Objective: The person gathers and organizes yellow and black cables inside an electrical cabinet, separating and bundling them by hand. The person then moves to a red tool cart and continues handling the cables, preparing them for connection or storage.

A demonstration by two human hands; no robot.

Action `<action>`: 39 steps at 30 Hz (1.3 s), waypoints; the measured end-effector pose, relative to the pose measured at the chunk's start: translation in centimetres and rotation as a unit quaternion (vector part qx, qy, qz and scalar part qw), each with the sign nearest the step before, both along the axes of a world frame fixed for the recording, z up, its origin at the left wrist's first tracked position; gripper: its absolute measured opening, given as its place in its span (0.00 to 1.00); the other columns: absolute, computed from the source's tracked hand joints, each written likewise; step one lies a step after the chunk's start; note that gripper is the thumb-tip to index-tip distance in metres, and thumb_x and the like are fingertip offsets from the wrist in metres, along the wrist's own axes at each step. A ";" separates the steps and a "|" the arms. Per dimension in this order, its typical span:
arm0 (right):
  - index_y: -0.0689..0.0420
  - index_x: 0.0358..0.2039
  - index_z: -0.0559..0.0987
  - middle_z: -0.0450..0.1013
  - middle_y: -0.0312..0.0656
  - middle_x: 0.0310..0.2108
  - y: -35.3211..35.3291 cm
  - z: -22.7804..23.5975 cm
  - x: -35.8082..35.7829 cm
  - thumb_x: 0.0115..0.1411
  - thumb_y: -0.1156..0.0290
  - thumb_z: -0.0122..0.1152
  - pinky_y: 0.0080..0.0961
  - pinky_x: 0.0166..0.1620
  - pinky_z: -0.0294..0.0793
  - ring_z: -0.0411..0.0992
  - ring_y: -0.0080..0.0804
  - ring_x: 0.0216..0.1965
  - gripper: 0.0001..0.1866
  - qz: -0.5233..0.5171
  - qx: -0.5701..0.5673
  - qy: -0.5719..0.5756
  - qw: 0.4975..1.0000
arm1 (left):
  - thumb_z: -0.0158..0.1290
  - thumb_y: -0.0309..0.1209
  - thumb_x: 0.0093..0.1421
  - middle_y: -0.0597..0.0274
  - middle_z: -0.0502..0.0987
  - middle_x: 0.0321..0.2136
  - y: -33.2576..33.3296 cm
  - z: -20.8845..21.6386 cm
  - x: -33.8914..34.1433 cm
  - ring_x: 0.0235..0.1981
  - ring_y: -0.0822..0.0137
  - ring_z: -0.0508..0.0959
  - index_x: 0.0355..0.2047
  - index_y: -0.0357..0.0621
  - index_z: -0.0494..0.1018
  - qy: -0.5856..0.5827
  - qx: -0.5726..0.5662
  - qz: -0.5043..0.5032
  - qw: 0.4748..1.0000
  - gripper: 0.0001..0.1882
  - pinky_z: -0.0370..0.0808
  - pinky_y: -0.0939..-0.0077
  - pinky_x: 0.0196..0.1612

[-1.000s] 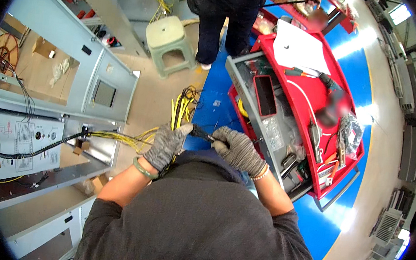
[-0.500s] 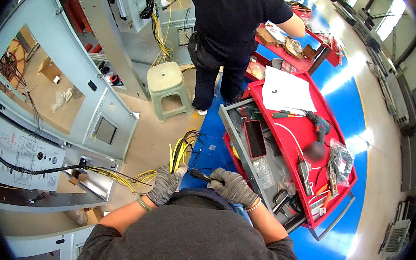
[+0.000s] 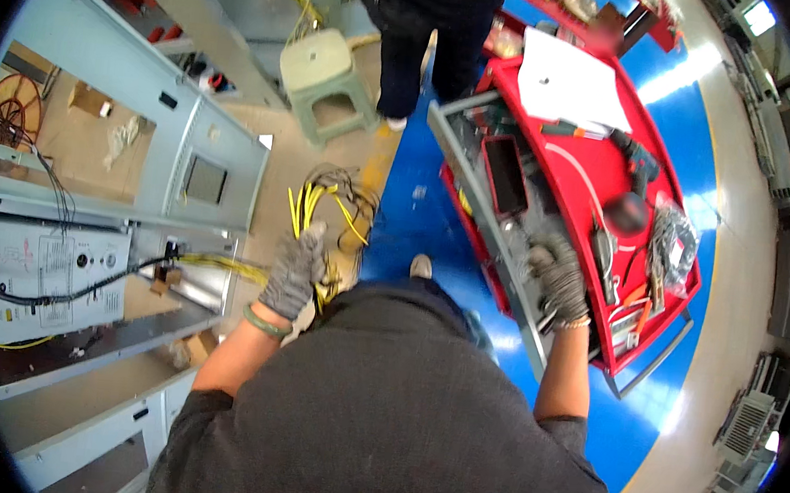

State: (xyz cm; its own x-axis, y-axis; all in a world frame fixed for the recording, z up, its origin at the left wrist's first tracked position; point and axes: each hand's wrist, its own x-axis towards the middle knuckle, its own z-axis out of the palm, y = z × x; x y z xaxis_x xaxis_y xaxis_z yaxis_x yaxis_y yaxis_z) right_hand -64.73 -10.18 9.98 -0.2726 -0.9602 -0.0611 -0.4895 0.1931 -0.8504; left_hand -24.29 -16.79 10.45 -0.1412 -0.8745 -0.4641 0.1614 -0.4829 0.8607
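My left hand (image 3: 295,273), in a grey knit glove, is closed around a bundle of yellow and black wires (image 3: 312,204). Their loose ends fan out beyond my fingers. The yellow strands (image 3: 224,264) run left from the bundle toward a cabinet. Over on the right, my gloved right hand (image 3: 559,278) reaches down into the pulled-out drawer (image 3: 476,174) of a red tool cart (image 3: 637,221). Its fingers point down among the drawer's contents, so their grip is hidden. A phone-like device with a red edge (image 3: 505,176) lies in the drawer just beyond this hand.
On the cart top are a white sheet (image 3: 574,84), a power drill (image 3: 637,160) and a clear bag of cable (image 3: 672,247). A pale stool (image 3: 327,81) stands ahead, beside a person in dark clothes (image 3: 424,24). Grey metal cabinets (image 3: 148,65) line the left.
My right hand has let go of the black wires and moved right into the drawer. The left hand, still holding the bundle, has shifted slightly left. The view has tilted downward.
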 end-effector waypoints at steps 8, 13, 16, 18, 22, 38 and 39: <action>0.56 0.47 0.71 0.72 0.47 0.40 2.1 -0.7 -0.5 0.53 0.65 0.57 0.38 0.43 0.70 0.71 0.44 0.42 0.20 -0.047 0.033 0.359 0.931 | 0.53 0.37 0.57 0.77 0.59 0.10 0.1 3.1 -2.0 0.09 0.81 0.57 0.21 0.52 0.64 0.019 0.063 0.046 0.997 0.12 0.52 0.84 0.11; 0.57 0.36 0.77 0.74 0.45 0.34 -3.4 6.4 11.7 0.54 0.71 0.56 0.33 0.41 0.72 0.72 0.41 0.38 0.09 0.156 -0.187 0.142 0.959 | 0.52 0.36 0.58 0.76 0.61 0.12 0.5 3.2 -2.5 0.10 0.81 0.58 0.26 0.47 0.69 0.009 0.049 0.038 0.998 0.09 0.53 0.85 0.13; 0.56 0.38 0.76 0.74 0.45 0.32 -5.8 7.6 17.8 0.53 0.71 0.57 0.33 0.40 0.72 0.72 0.43 0.38 0.11 0.244 -0.230 0.219 0.916 | 0.51 0.37 0.59 0.79 0.58 0.10 0.5 5.0 -3.6 0.09 0.84 0.56 0.25 0.51 0.65 -0.044 0.056 0.040 0.997 0.09 0.51 0.87 0.10; 0.57 0.37 0.76 0.73 0.45 0.31 -6.1 5.4 19.5 0.53 0.71 0.56 0.34 0.39 0.72 0.72 0.43 0.36 0.10 0.247 -0.131 0.142 0.950 | 0.51 0.38 0.58 0.79 0.58 0.10 0.7 4.1 -3.3 0.09 0.83 0.57 0.27 0.49 0.67 -0.048 0.048 0.037 0.997 0.09 0.52 0.87 0.11; 0.59 0.34 0.75 0.73 0.46 0.30 -6.3 3.1 19.4 0.54 0.72 0.56 0.33 0.35 0.72 0.72 0.45 0.32 0.08 0.259 -0.088 0.083 0.958 | 0.51 0.40 0.58 0.77 0.58 0.10 0.8 3.9 -3.0 0.08 0.82 0.57 0.27 0.50 0.67 -0.052 0.050 0.037 0.997 0.10 0.52 0.87 0.10; 0.62 0.35 0.76 0.70 0.36 0.19 -8.8 1.2 19.2 0.56 0.64 0.57 0.12 0.18 0.66 0.66 0.17 0.16 0.14 0.206 0.288 -0.274 0.894 | 0.41 0.49 0.62 0.75 0.60 0.13 1.3 1.6 -3.2 0.12 0.81 0.58 0.33 0.42 0.69 -0.026 -0.024 -0.003 0.999 0.21 0.55 0.87 0.15; 0.62 0.36 0.76 0.70 0.36 0.19 -9.1 1.3 19.6 0.56 0.63 0.57 0.12 0.18 0.66 0.66 0.17 0.16 0.14 0.221 0.303 -0.268 0.887 | 0.42 0.49 0.62 0.75 0.61 0.13 1.3 1.7 -3.4 0.13 0.82 0.59 0.32 0.42 0.69 -0.008 -0.004 -0.007 1.000 0.21 0.55 0.87 0.16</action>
